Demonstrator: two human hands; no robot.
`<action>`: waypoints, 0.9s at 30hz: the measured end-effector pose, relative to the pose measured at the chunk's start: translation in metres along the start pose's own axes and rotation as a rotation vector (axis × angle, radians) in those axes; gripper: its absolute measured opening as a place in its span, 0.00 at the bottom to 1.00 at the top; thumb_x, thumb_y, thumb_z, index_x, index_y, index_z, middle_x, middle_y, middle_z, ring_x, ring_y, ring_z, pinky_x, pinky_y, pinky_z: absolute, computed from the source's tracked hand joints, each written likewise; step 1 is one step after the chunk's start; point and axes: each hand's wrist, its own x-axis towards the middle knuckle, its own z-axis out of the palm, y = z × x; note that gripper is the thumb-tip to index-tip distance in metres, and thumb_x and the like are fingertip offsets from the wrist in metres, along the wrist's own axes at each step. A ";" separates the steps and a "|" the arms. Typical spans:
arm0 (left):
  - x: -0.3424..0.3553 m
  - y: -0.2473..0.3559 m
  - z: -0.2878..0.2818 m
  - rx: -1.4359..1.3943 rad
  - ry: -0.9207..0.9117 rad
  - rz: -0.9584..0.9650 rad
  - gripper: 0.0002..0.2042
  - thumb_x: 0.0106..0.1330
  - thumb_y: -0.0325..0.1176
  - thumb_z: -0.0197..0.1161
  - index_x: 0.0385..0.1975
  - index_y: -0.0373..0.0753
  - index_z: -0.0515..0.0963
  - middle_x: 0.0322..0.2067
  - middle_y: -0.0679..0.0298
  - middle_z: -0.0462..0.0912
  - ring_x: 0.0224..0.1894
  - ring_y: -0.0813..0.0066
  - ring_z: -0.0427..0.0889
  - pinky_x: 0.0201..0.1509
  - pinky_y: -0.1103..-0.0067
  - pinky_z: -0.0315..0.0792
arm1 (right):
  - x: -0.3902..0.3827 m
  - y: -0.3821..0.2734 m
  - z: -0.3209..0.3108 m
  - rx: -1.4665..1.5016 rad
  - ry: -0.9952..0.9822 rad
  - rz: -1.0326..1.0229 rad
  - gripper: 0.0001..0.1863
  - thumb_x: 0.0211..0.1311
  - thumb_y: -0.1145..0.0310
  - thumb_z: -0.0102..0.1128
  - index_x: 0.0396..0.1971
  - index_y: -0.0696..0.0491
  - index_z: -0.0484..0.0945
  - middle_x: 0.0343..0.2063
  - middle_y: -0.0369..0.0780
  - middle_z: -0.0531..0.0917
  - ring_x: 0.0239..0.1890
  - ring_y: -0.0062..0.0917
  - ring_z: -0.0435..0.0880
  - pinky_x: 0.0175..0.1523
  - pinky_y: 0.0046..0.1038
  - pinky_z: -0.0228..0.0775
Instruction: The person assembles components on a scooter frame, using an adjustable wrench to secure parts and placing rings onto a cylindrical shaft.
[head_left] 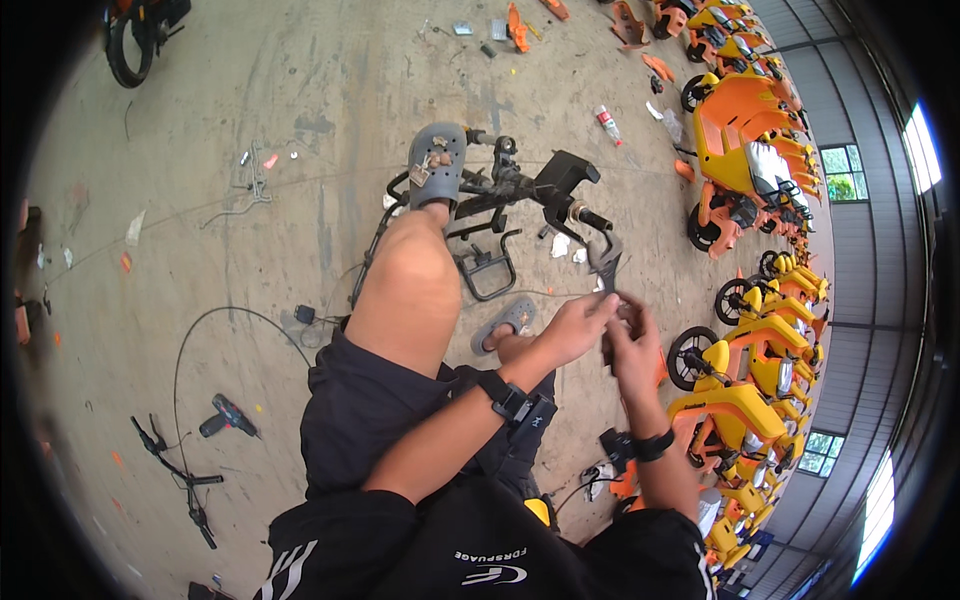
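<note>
A dark wrench (607, 268) with an open, curved jaw is held out ahead of me, its jaw close to the end of a black vehicle frame's tube (594, 217). Whether jaw and tube touch, I cannot tell. My left hand (582, 328) pinches the wrench's shank. Around its lower handle, my right hand (632, 340) has its fingers curled, slightly blurred. The black frame (510, 186) lies on the floor, and my foot in a grey clog (437, 160) rests on it. My other clog (503, 325) stands on the floor beside a black tubular loop of the frame.
Rows of yellow-orange scooters (745, 400) line the right side. At left lie a cordless drill (228, 417) and a handlebar (185, 480) with a long cable. A bottle (608, 126), orange plastic pieces (517, 28) and scraps litter the concrete floor. A wheel (128, 52) stands far left.
</note>
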 end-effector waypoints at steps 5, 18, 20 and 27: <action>-0.007 0.000 -0.018 0.089 0.251 -0.020 0.17 0.75 0.40 0.46 0.45 0.30 0.74 0.28 0.62 0.83 0.25 0.79 0.79 0.31 0.81 0.76 | -0.018 0.024 0.009 -0.323 -0.114 -0.236 0.16 0.63 0.73 0.57 0.51 0.58 0.74 0.39 0.40 0.82 0.37 0.18 0.80 0.40 0.19 0.70; 0.021 -0.126 -0.062 0.175 1.056 -0.225 0.18 0.72 0.41 0.49 0.31 0.30 0.74 0.21 0.59 0.74 0.21 0.69 0.73 0.29 0.74 0.68 | 0.150 -0.036 0.011 -1.156 -0.097 -0.706 0.15 0.56 0.60 0.61 0.36 0.56 0.76 0.26 0.43 0.80 0.34 0.37 0.80 0.40 0.33 0.71; 0.015 -0.151 -0.073 0.033 1.069 -0.216 0.16 0.73 0.42 0.48 0.30 0.35 0.71 0.18 0.66 0.69 0.16 0.77 0.66 0.20 0.79 0.60 | 0.163 -0.038 0.016 -1.257 -0.156 -0.678 0.16 0.55 0.59 0.62 0.37 0.56 0.76 0.26 0.43 0.80 0.34 0.37 0.80 0.40 0.34 0.71; 0.013 -0.112 -0.087 -0.349 1.100 -0.331 0.15 0.74 0.42 0.47 0.25 0.42 0.62 0.12 0.76 0.58 0.11 0.87 0.55 0.12 0.84 0.50 | 0.190 -0.049 0.033 -1.528 -0.420 -0.493 0.19 0.52 0.54 0.62 0.34 0.56 0.77 0.25 0.43 0.80 0.33 0.36 0.81 0.40 0.35 0.73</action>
